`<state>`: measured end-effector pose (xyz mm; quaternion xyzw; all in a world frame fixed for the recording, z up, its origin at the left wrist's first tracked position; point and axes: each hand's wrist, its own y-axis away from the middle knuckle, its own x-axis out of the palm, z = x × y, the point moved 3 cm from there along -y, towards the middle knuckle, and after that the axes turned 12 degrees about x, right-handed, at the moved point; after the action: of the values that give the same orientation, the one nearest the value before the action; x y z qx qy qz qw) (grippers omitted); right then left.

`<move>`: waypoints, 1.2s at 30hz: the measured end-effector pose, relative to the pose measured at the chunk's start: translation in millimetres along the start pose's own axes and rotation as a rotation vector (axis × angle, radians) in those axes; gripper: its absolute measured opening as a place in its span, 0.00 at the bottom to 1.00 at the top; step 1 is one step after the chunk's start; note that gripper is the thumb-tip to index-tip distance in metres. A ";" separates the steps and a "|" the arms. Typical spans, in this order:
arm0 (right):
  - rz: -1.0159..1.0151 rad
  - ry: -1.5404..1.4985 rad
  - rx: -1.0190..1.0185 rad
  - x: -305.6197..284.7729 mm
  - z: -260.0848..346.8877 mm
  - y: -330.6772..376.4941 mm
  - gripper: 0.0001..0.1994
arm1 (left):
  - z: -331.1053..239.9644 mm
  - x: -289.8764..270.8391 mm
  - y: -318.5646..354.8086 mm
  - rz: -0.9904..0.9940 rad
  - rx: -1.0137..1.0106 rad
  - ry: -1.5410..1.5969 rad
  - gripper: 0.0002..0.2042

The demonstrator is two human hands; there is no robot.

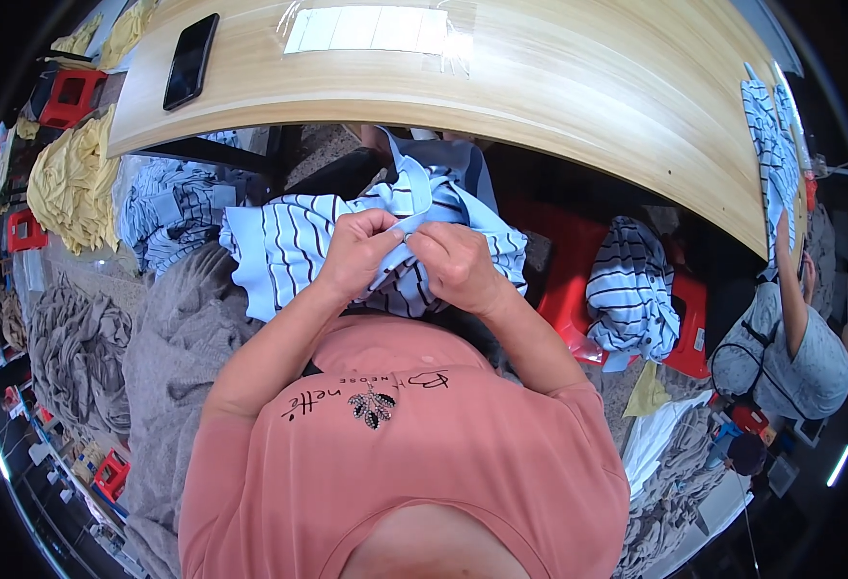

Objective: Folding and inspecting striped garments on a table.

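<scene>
Both hands are closed: the left hand (356, 253) and the right hand (458, 265) each pinch, with fingers bent and the two sets nearly meeting, a pale blue band of a blue-and-white garment with dark stripes (294, 241). What lies under the fingertips is hidden. The garment is bunched before the torso, short of the near edge of the desk (578, 87), its plain-edged portion spread toward nine o'clock. Work on this piece is judged under way and unfinished, as it hangs loose and the band is in hand. At three o'clock a striped bundle (633, 280) sits on red stools; at nine lies a striped pile (168, 203). Whether either is finished or waiting cannot be determined. Grey cloth (183, 328) lies at eight. On the desk, a phone (191, 62) is between ten and eleven, a white sheet (366, 30) near twelve. Past three, a co-worker (781, 362) reaches to striped cloth (769, 145) at the desk's end.
</scene>
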<state>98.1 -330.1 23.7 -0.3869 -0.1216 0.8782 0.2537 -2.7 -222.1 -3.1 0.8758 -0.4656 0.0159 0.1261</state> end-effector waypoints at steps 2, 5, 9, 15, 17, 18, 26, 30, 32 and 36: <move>0.053 0.018 0.028 2.4 -1.2 -1.6 0.10 | 0.0 0.0 1.9 -0.020 0.029 -0.048 0.04; 0.027 -0.024 0.050 5.1 -1.7 -6.9 0.09 | -9.6 0.0 3.5 -0.042 0.213 -0.362 0.04; 0.098 -0.171 0.133 8.3 -9.7 -13.3 0.09 | -18.9 -1.1 3.6 -0.006 0.337 -0.563 0.03; 0.167 -0.352 0.415 18.8 -13.8 -13.0 0.09 | -23.7 0.9 7.1 -0.087 0.451 -0.693 0.02; 0.129 -0.412 0.548 20.5 -15.2 -13.0 0.08 | -24.9 2.7 7.1 -0.110 0.514 -0.754 0.01; 0.120 -0.404 0.566 21.7 -16.2 -12.6 0.08 | -25.4 4.3 6.3 -0.110 0.583 -0.801 0.01; -0.048 -0.216 0.529 45.3 -13.0 -10.5 0.06 | -19.1 0.6 7.8 -0.096 0.746 -0.952 0.04; -0.028 -0.209 0.535 50.7 -16.2 -9.1 0.07 | -15.4 -1.5 10.0 -0.097 0.758 -0.993 0.05; -0.025 -0.264 0.545 44.5 -18.8 -10.2 0.08 | -18.4 2.1 9.4 -0.103 0.790 -0.980 0.06; 0.070 -0.593 0.533 29.5 -23.9 -10.4 0.10 | -26.0 7.7 9.2 -0.141 0.895 -0.885 0.05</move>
<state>102.6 -305.0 -6.3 -0.0413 0.0559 0.9606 0.2692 -3.5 -227.2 25.1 0.7960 -0.3630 -0.1632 -0.4560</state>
